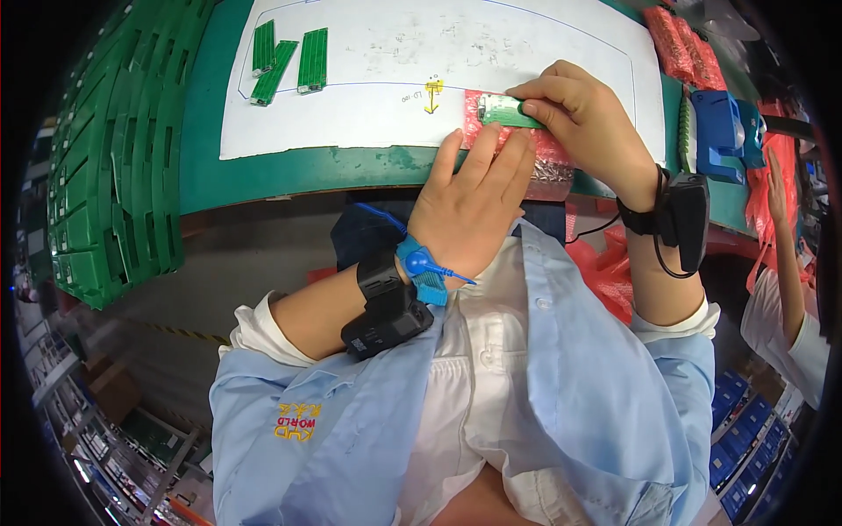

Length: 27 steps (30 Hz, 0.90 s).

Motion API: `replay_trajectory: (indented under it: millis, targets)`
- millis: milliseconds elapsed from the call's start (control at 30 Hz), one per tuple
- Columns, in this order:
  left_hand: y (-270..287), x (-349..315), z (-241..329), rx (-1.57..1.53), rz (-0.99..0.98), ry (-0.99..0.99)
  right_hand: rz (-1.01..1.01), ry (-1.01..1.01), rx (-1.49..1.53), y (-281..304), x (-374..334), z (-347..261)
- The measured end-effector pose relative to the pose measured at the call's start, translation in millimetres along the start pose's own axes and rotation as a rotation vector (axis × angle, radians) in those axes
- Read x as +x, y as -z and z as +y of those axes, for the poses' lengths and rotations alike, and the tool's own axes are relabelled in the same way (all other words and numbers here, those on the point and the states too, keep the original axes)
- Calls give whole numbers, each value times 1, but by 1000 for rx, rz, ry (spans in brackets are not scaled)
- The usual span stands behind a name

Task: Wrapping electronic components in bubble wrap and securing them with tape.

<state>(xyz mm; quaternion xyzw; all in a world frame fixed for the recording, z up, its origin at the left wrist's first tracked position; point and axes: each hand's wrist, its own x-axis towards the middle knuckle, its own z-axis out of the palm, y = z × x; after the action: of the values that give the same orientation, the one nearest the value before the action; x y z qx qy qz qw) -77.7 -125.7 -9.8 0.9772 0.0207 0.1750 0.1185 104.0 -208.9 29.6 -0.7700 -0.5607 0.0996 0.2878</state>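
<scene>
A small green circuit board (503, 110) lies on pink bubble wrap (551, 172) near the table's front edge. My right hand (589, 123) pinches the board's right end between thumb and fingers. Flat and with its fingers stretched out, my left hand (474, 197) rests on the bubble wrap just below the board, its fingertips reaching the board's near edge. A blue strap with a cord circles my left wrist. Three more green circuit boards (313, 60) lie at the far left, two of them overlapping.
Beneath the boards a white sheet (351, 123) with a drawn outline covers the green table (263, 181). Stacked green trays (123, 140) stand on the left. At the right are bubble-wrapped bundles (680, 48), a blue tool-like device (719, 136) and another person's arm (783, 237).
</scene>
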Motion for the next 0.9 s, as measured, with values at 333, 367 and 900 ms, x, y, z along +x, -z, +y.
replay_trajectory:
  millis: [333, 367, 900]
  targets:
    - [-1, -1, -1, 30, 14, -7, 64, 2, 27, -7, -12, 4]
    - [-1, 0, -2, 29, 14, -10, 80, -44, 51, -7, -14, 3]
    - [13, 12, -9, -117, -67, -74, 145, -105, 14, -1, -49, -7]
